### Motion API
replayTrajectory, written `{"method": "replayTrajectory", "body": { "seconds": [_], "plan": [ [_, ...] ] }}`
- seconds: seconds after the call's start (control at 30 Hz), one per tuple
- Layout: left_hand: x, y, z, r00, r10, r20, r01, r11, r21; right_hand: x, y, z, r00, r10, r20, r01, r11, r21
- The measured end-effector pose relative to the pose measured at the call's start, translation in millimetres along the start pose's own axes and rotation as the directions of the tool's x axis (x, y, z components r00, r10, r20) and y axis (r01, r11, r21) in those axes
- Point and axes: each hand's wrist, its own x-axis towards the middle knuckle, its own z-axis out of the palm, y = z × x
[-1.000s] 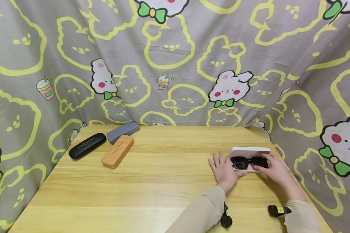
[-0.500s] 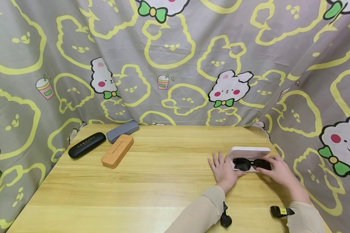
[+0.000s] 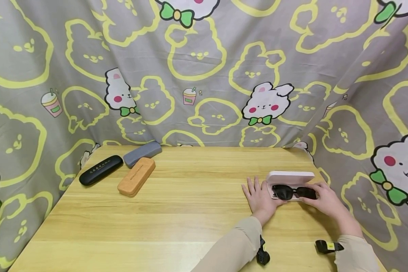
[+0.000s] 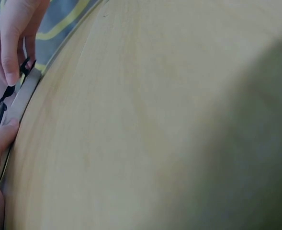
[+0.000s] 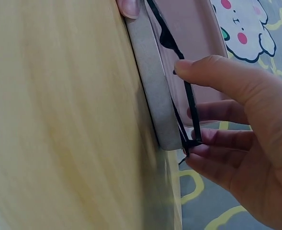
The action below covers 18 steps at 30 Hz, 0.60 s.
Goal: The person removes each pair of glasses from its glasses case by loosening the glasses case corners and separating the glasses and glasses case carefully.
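A pale pink glasses case [image 3: 290,175] stands with its lid up near the table's right edge. Black sunglasses [image 3: 284,192] sit at its opening, lenses facing me. The right hand [image 3: 326,202] pinches their right end; in the right wrist view its thumb lies on one face of the frame [image 5: 192,108], fingers behind, and the frame tilts away from the case's front wall [image 5: 155,91]. Flat on the table at the case's left side lies the left hand [image 3: 261,202], fingers spread and straight. Its thumb [image 4: 1,141] presses the front edge. Whether the sunglasses touch the case's bottom I cannot tell.
At the far left of the wooden table [image 3: 176,226] lie three closed glasses cases: a black one [image 3: 101,170], an orange-brown one [image 3: 136,177] and a grey-blue one [image 3: 142,153]. A patterned curtain [image 3: 204,87] hangs behind the table and along both sides.
Between one second and half a second ago, the right hand and the sunglasses shifted slightly right. Since then they have hardly moved. The left hand and the case stay in place.
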Motion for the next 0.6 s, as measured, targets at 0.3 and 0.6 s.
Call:
{"method": "replayTrajectory", "body": {
  "seconds": [0.3,0.6],
  "plan": [
    [-1.8,-0.3,-2.4,1.0,0.006,-0.01,-0.006,1.0,-0.004,-1.0,-1.0,-6.7,1.0,0.0,-0.013,0.0,1.0,0.0],
    [-2.1,-0.5,-6.2,1.0,0.002,0.014,-0.001,0.999,-0.052,-1.8,2.7,-7.8,0.998,-0.028,-0.063,0.028,1.0,0.001]
  ]
}}
